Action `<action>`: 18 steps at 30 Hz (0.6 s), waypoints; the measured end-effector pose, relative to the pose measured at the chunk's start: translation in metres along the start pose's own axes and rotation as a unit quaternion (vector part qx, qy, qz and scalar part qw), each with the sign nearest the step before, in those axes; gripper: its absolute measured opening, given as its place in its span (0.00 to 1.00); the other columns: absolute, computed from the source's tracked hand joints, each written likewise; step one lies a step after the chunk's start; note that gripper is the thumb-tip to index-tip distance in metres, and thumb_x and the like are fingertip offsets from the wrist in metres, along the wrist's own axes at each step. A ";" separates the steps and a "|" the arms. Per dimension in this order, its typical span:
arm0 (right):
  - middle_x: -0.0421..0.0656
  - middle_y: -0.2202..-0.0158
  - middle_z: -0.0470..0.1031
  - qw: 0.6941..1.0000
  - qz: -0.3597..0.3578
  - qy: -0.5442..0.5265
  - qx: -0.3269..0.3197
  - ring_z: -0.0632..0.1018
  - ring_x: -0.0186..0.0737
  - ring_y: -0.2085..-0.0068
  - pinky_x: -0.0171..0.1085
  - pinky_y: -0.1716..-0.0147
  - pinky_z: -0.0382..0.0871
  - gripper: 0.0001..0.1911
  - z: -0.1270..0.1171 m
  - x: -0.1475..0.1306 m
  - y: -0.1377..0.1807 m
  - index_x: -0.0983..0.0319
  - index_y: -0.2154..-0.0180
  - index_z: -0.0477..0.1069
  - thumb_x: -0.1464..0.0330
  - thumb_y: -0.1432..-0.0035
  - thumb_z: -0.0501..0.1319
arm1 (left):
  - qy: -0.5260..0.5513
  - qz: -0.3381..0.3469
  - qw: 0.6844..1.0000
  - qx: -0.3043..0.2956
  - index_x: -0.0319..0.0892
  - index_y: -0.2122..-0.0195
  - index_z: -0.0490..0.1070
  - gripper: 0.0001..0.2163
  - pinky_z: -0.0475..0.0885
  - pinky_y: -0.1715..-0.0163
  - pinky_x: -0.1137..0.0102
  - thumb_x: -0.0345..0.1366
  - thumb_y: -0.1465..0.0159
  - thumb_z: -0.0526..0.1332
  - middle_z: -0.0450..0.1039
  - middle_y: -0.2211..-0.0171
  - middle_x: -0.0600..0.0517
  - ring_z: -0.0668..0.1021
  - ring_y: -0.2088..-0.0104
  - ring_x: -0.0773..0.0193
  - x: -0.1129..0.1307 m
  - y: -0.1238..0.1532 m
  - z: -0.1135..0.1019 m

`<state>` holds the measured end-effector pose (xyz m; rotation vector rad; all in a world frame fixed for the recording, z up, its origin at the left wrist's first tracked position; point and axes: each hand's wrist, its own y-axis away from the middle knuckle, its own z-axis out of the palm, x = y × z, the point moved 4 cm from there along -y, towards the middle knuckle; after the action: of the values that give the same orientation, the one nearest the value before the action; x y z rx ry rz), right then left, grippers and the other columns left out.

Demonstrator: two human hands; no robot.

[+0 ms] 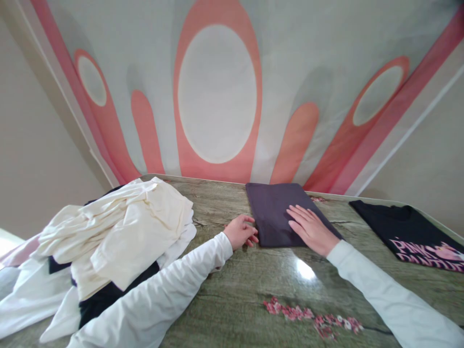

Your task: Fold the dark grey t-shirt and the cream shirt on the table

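Purple cloth (271, 205) under the right hand (311, 229)

The cloth lies at one o'clock from the wearer, the fingers on it straight, slightly apart. At its nine o'clock edge, the left hand (242, 232) has fingers loosely bent and parted (contact cannot be told). Rumpled clothes (137, 217) lie at ten o'clock, a black shirt (389, 220) at two.

Seems to be a room in a home or a small shop; which, I cannot tell. A wood-patterned table (224, 295) with printed blossoms (290, 311) carries a heap of clothes (137, 217), 1 folded dark cloth (271, 208) and 1 black T-shirt (409, 224), before a pink-and-grey backdrop (217, 96) between 2 plain walls (39, 121).
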<state>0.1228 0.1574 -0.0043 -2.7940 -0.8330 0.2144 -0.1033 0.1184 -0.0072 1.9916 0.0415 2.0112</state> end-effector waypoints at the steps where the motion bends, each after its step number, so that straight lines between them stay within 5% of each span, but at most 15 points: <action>1: 0.43 0.41 0.54 1.000 -0.023 -0.019 -0.006 0.53 0.41 0.40 0.48 0.44 0.48 0.26 -0.001 -0.015 0.000 0.59 0.43 0.54 0.57 0.39 0.39 | -0.010 -0.003 1.000 -0.004 0.37 0.62 0.56 0.10 0.67 0.86 0.78 0.21 0.43 0.53 0.68 0.78 0.56 0.73 0.82 0.71 0.001 0.000 0.000; 6: 0.46 0.41 0.56 0.996 -0.070 -0.052 0.013 0.56 0.43 0.41 0.49 0.44 0.48 0.24 -0.002 -0.057 0.001 0.60 0.44 0.56 0.59 0.39 0.42 | -0.031 -0.022 0.998 -0.047 0.37 0.61 0.56 0.09 0.67 0.87 0.78 0.25 0.43 0.55 0.67 0.81 0.57 0.72 0.84 0.72 -0.001 0.000 0.003; 18: 0.48 0.42 0.56 0.997 -0.067 -0.034 0.023 0.58 0.42 0.42 0.49 0.44 0.48 0.23 0.000 -0.057 0.004 0.62 0.46 0.59 0.61 0.38 0.42 | -0.084 0.091 0.982 -0.141 0.41 0.49 0.54 0.22 0.62 0.88 0.82 0.31 0.45 0.58 0.62 0.79 0.61 0.72 0.83 0.72 0.002 0.009 0.015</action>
<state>0.0772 0.1224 -0.0012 -2.6881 -1.0137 0.3041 -0.0902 0.1079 -0.0023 2.0294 -0.4526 1.8220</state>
